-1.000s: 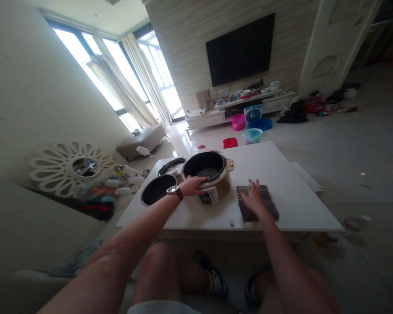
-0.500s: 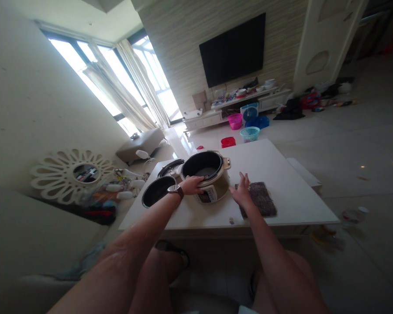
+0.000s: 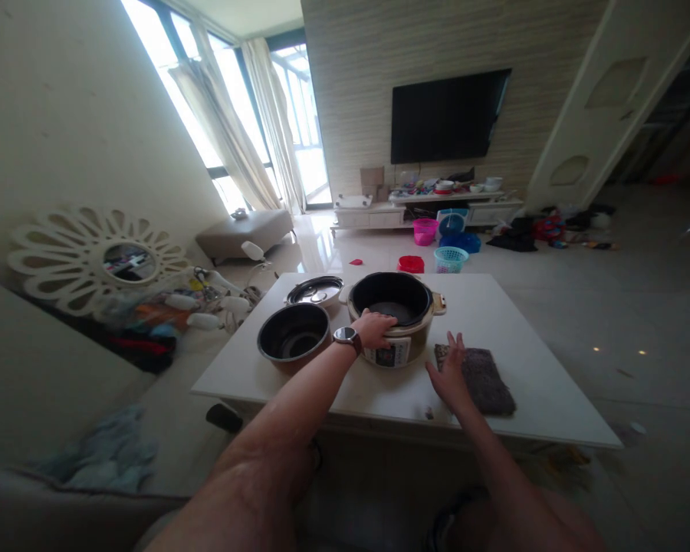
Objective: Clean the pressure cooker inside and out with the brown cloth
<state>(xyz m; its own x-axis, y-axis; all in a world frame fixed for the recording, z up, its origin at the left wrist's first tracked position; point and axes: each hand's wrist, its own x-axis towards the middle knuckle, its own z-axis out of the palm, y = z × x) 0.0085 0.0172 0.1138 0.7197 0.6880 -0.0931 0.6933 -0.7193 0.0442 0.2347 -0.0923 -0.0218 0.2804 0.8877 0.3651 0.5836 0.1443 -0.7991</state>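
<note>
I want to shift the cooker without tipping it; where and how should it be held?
The cooker is probably best gripped by its left handle and right handle, with the left hand and right hand coming from opposite sides: both handles jut out high on its upright, round form. The lid beside the left handle leaves less room there.

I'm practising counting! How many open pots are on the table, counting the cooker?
2. The cooker, and the dark pot to its left in the picture. A small one could be hidden behind them.
</note>
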